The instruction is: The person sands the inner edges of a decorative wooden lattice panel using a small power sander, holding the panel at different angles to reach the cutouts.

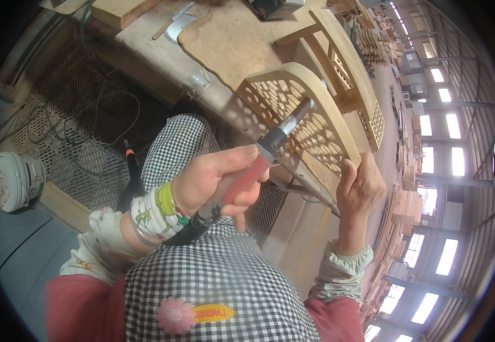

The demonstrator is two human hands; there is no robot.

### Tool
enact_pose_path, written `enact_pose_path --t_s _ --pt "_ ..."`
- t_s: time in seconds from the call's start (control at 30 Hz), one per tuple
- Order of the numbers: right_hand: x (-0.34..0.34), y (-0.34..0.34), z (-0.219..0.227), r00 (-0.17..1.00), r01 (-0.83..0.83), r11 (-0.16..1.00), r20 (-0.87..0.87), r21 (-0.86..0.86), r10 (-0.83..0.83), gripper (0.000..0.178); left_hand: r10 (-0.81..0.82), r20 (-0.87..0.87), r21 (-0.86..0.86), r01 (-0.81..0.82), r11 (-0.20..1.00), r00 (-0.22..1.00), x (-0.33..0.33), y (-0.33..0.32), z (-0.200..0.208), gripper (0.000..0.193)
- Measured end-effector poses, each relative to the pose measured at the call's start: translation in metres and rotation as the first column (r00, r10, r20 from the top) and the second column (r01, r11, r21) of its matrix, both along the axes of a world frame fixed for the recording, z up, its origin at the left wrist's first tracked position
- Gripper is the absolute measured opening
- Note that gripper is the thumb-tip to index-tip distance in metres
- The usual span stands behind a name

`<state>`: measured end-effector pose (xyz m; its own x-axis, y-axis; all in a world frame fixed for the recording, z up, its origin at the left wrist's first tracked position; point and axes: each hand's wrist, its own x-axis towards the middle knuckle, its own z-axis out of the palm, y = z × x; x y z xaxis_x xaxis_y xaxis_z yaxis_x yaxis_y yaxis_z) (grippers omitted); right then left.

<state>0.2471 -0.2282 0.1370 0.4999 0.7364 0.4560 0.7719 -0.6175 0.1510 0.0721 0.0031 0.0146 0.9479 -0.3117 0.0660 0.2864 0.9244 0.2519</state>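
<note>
At the far left a white bucket [16,181] with pale stuff on its side stands near a dark perforated mat [68,134], over which thin hoses trail. Next comes the lap in a checked apron [213,279]. Above it, the left hand [202,179] has its fingers wrapped around the red grip of a hand tool [247,179], whose metal barrel slants up and right. Its tip lies against or just in front of the pierced wooden panel [317,134]; the angle makes contact hard to judge. The panel stands tilted over a brown board [224,48] on the tabletop [150,48]. The right hand [362,191] pinches the near end of the panel's curved rim between thumb and curled fingers. Beyond lies a wooden frame [350,62], and farther right, stacked timber [408,206].
</note>
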Motion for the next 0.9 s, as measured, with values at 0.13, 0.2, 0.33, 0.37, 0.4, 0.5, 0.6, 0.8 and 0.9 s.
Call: enact_pose_path --t_s 0.13,0.2,0.33,0.37,0.4,0.5,0.6,0.8,0.9 --pt "0.001 0.0 -0.001 1.0 -0.011 1.0 0.017 0.005 0.011 0.046 0.014 -0.018 0.035 -0.014 0.999 1.0 -0.005 -0.001 0.0 0.052" --pt "0.003 0.0 -0.002 1.0 -0.02 1.0 0.022 0.012 0.019 0.047 0.013 -0.006 0.055 -0.013 0.998 1.0 -0.004 0.0 0.0 0.05" --pt "0.005 -0.002 -0.001 1.0 -0.008 1.0 0.007 0.005 0.008 0.049 0.016 -0.037 0.105 -0.012 0.994 0.999 -0.001 0.006 0.008 0.049" --pt "0.006 -0.002 -0.002 1.0 -0.004 1.0 0.007 -0.002 0.004 0.05 0.011 -0.054 0.113 -0.005 0.994 0.998 -0.001 0.007 0.009 0.049" --pt "0.006 -0.002 -0.002 1.0 -0.004 1.0 0.009 0.004 0.004 0.05 0.01 -0.047 0.111 -0.004 0.994 0.999 -0.003 0.007 0.008 0.049" --pt "0.008 -0.001 -0.003 1.0 -0.01 1.0 0.016 0.017 0.01 0.051 -0.003 -0.013 0.054 0.004 0.999 1.0 -0.006 0.007 0.002 0.049" --pt "0.007 -0.002 -0.003 1.0 -0.017 1.0 0.017 0.015 0.017 0.051 -0.026 -0.046 0.072 0.03 0.997 0.999 0.0 0.008 0.005 0.049" --pt "0.003 0.0 -0.001 1.0 0.023 1.0 0.009 0.005 -0.023 0.048 -0.02 -0.035 0.103 0.023 0.994 0.999 -0.012 0.008 0.001 0.049" --pt "0.007 0.008 0.005 0.996 0.084 0.996 -0.008 -0.01 -0.085 0.045 0.007 -0.121 0.195 0.017 0.981 0.993 -0.033 0.015 -0.001 0.041"
